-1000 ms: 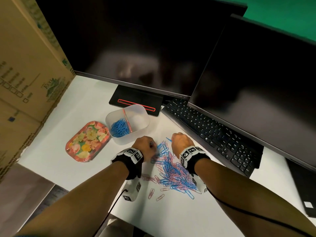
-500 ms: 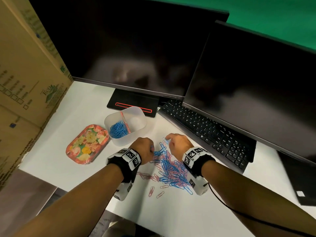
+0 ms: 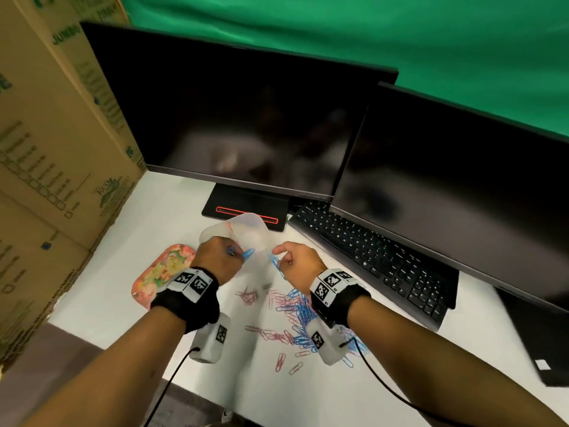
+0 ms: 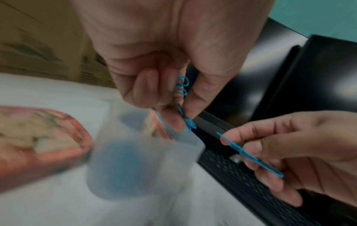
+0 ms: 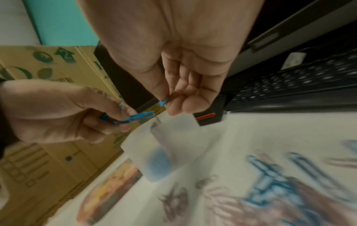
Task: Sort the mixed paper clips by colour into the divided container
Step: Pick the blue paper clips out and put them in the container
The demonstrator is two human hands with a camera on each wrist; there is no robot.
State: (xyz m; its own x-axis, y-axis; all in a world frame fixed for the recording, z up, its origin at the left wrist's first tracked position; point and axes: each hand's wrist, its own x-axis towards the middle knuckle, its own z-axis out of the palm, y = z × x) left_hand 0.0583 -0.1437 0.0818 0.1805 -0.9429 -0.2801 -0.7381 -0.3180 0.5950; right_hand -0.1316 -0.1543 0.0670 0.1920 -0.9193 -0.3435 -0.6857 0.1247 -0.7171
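A translucent divided container (image 3: 257,217) with a red divider stands on the white desk. My left hand (image 3: 237,252) hovers over its near left side and pinches a few blue paper clips (image 4: 182,88) between thumb and fingers. A blurred blue mass (image 4: 123,165) lies in the container's left compartment. My right hand (image 3: 281,257) is just right of the container, apart from it, pinching one blue paper clip (image 4: 249,154) between thumb and fingertips. The mixed pile of blue and pink clips (image 3: 292,306) lies on the desk below my right wrist.
A floral tray (image 3: 160,272) lies left of the container. A black keyboard (image 3: 369,254) and two dark monitors (image 3: 246,118) stand behind and to the right. Cardboard boxes (image 3: 46,164) wall off the left. Loose pink clips (image 3: 280,362) lie near the front edge.
Both hands have lifted off the clip pile with blue clips and moved toward the container. The left hand now overlaps its near edge. The head view has tilted upward.
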